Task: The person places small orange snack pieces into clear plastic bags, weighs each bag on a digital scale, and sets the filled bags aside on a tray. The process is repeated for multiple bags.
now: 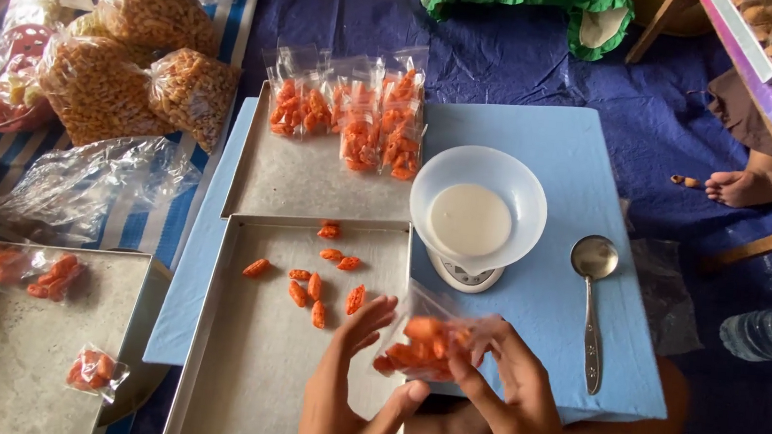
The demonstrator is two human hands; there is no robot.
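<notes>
Snack bag (424,341), a small clear plastic pouch of orange crisps, lies tilted, long axis left to right, above the near steel tray (237,391); left hand (346,388) half open beside it, right hand (507,380) pinching it closed. Seven loose crisps (318,288) farther on, then one white bowl (477,207) on a scale, one metal spoon (592,303)

Soft, even daylight, faint shadows, slight blur on moving hands (445,383).

trays: three (314,182)
loose snacks: eight (318,314)
spoon: one (592,293)
bowl: one (522,178)
hands: two (346,383)
</notes>
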